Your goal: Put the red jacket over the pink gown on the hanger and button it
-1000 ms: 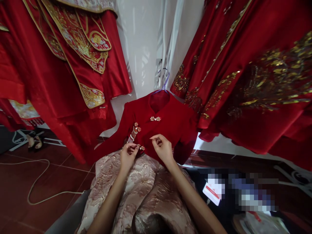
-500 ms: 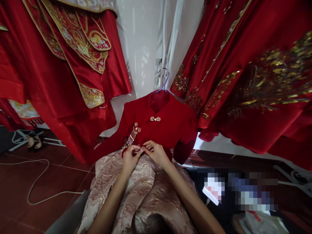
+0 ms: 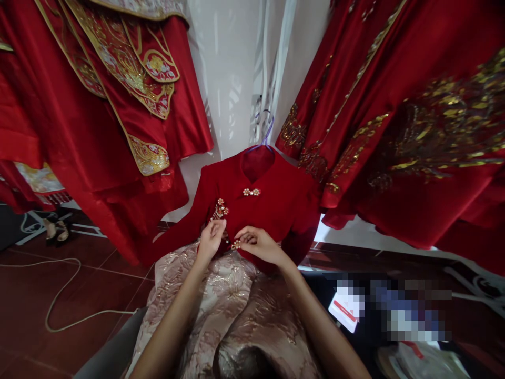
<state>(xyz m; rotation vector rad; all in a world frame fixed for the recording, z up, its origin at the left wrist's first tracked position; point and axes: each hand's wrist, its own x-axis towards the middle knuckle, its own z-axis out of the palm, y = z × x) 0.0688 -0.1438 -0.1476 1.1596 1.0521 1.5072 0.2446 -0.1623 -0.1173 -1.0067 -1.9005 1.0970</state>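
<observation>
A red long-sleeved top (image 3: 264, 210) with a collar opening hangs on a purple hanger (image 3: 266, 138) in front of me. A pearl-and-gold clasp (image 3: 251, 192) sits closed below its neckline. On the left of the chest is a beaded brooch (image 3: 221, 206), its tassels partly covered by my left hand (image 3: 211, 239). That hand's fingers are closed at the top's front edge; what they grip is hidden. Between the fingertips of my right hand (image 3: 260, 246) is a small gold beaded clasp (image 3: 235, 245) at the lower front. A pale pink brocade fabric (image 3: 221, 295) lies beneath both forearms.
Red embroidered garments (image 3: 153, 105) hang at left, and sequinned red ones (image 3: 394, 152) at right. A lit phone (image 3: 344, 310) and a plastic bag (image 3: 422, 360) lie at lower right. A white cable (image 3: 49, 310) runs over the tiled floor, near dark shoes (image 3: 57, 231).
My hands have moved apart from where they met at the front edge. The left rose over the brooch tassels; the right turned sideways, with the gold clasp now showing at its fingertips.
</observation>
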